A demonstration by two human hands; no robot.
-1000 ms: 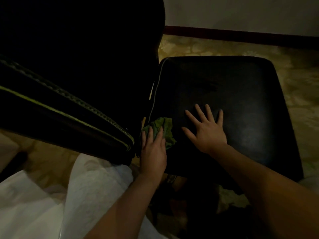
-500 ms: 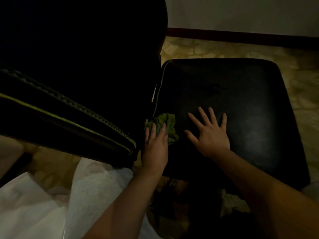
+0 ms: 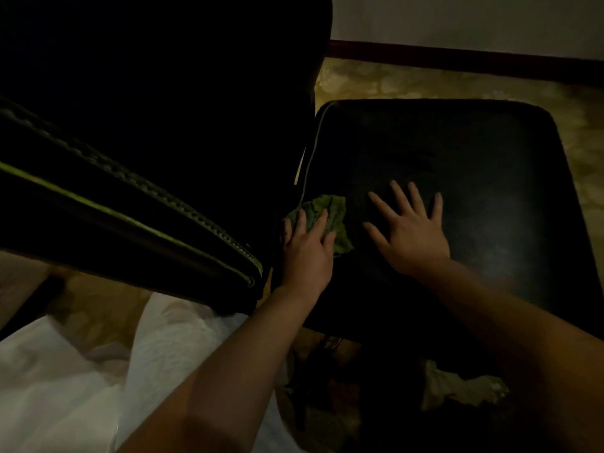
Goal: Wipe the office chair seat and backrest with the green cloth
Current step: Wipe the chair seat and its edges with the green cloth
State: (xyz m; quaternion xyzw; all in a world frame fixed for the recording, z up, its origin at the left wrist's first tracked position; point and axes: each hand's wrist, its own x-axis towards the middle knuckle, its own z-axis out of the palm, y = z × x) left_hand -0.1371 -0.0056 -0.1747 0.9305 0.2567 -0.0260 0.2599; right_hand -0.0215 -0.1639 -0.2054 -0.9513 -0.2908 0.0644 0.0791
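Hands came up from the bottom edge on two bare forearms, past a white garment (image 3: pixel 65 387) at the lower left. The left hand (image 3: pixel 307 253) lay flat near the centre of the frame. Its fingers were almost straight and pressed down on the green cloth (image 3: pixel 331 212) rather than clutching it. The right hand (image 3: pixel 413 237), just right of the cloth, was spread wide and palm down on the bare seat (image 3: pixel 490 165), gripping nothing.

Over the last second the left hand and the cloth had crept a little up the frame along the seat's left edge. The right hand had kept its place on the seat, seemingly as a brace. This looked like a short wiping stroke in progress, so the seat work seemed under way. The broad right part of the seat probably still awaited the cloth.

The cloth sat bunched on that left edge, half under the fingers and close to the lower end of the backrest (image 3: pixel 147 142). In the gloom I could not tell whether the two touched. The backrest filled the upper left, dark with pale-green piping, and neither hand was on it. Beyond the seat, at the upper right, lay patterned floor (image 3: pixel 408 83), a dark skirting board (image 3: pixel 457 58) and a pale wall (image 3: pixel 457 18).
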